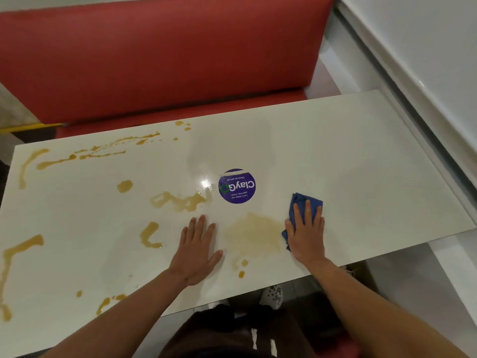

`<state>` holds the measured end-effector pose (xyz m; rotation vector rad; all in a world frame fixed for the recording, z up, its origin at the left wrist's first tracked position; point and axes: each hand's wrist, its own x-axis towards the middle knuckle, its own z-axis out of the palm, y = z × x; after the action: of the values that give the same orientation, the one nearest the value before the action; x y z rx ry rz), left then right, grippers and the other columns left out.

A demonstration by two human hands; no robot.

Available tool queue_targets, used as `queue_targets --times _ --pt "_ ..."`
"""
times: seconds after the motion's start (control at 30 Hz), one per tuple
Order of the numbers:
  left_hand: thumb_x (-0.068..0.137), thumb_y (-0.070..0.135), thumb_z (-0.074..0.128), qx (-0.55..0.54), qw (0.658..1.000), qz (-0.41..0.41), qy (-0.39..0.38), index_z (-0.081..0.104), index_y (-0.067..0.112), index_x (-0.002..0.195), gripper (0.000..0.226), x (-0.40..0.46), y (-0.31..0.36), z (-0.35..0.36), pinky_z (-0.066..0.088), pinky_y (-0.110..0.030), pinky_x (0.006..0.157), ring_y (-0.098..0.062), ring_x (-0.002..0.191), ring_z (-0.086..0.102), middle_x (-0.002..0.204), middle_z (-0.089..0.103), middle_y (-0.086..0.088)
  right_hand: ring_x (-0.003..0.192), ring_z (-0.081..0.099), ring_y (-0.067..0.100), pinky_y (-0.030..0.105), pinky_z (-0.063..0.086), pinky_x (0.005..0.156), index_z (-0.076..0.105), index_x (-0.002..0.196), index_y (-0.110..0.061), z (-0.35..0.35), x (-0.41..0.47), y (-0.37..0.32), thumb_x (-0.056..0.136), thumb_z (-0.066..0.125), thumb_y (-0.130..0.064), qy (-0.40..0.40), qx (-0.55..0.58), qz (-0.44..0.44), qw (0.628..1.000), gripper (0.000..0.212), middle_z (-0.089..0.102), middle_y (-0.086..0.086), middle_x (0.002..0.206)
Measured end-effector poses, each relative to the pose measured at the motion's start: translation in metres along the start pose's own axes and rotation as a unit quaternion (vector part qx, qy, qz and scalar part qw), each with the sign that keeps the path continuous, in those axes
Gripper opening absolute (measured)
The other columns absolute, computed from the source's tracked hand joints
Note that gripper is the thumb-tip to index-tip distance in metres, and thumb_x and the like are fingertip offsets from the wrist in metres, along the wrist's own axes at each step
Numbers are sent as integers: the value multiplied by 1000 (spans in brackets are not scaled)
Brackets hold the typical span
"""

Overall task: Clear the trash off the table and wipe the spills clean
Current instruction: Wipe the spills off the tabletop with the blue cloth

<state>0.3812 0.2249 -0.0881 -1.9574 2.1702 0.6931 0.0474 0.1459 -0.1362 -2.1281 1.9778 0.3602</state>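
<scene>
Now right hand (307,233) flat on blue cloth (305,206), left hand (197,250) spread flat on white table (361,156), smeared brown spill (254,232) between them, more spills (178,201) beyond left hand

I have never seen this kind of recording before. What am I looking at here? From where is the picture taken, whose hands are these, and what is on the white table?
There is no machine here. A person wears one camera on the head, so the single picture looks forward and down over their own two bare arms. The long white table stands in front of a red padded bench. The right hand lies flat with straight fingers on a crumpled blue cloth, pressing it to the tabletop. The left hand rests flat on the table and holds nothing. Between the hands is a pale, smeared yellowish stain. Darker amber spills spread across the left half of the table. A round purple sticker sits near the middle. No loose trash shows on the table.
</scene>
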Motion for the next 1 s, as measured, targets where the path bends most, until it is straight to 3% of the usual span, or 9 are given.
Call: queue_targets --times 0.13,0.3,0.43,0.53,0.73,0.83,0.9,1.0 --pt "97 65 18 0 1000 28 -4 2 19 162 81 2 -4 4 -9 -46 122 -33 152 -23 165 -22 -12 146 -21 56 64 -4 119 30 158 -17 18 -41 -25 104 6 -50 -18 -47 -38 998 68 -9 21 167" --pt "98 59 18 16 999 41 3 11 16 162 77 0 -12 10 -4 -47 122 -36 153 -13 167 -12 -16 152 1 49 63 22 119 22 161 -16 5 -50 -28 104 19 -48 30 31 -55 998 65 8 18 168" --pt "99 56 27 29 999 42 7 20 14 160 75 1 -15 15 10 -53 122 -42 154 3 167 2 -21 151 3 52 65 20 117 27 159 -15 -8 -18 -20 103 14 -47 17 23 -33 999 66 9 19 168" --pt "98 57 24 37 998 42 2 13 15 161 76 1 -15 16 5 -51 123 -40 154 -4 167 -5 -20 147 16 55 66 30 113 30 157 -10 -14 -12 -28 103 19 -44 42 50 9 998 64 20 24 164" --pt "97 57 21 29 999 41 4 16 14 161 78 2 -14 14 9 -54 123 -41 154 -2 167 -2 -21 152 6 50 60 19 120 19 160 -10 9 -67 -63 107 3 -46 60 69 -4 996 67 12 23 166" --pt "96 58 20 32 999 41 0 15 14 161 79 3 -14 14 8 -53 123 -41 154 -3 167 -3 -20 152 4 49 60 19 120 16 160 -10 11 -72 -58 107 11 -45 57 58 -28 996 65 10 23 167" --pt "96 58 24 29 999 44 -2 19 14 160 78 3 -16 14 15 -55 122 -43 154 5 167 3 -22 152 3 49 63 23 119 16 161 -10 7 -59 -48 105 17 -44 39 36 -48 997 66 9 22 167" --pt "94 58 29 26 999 44 5 25 14 158 77 3 -17 13 22 -56 120 -44 153 13 166 11 -22 153 5 47 63 22 119 19 161 -13 -4 -30 -38 104 18 -44 27 35 -22 999 65 9 18 168"
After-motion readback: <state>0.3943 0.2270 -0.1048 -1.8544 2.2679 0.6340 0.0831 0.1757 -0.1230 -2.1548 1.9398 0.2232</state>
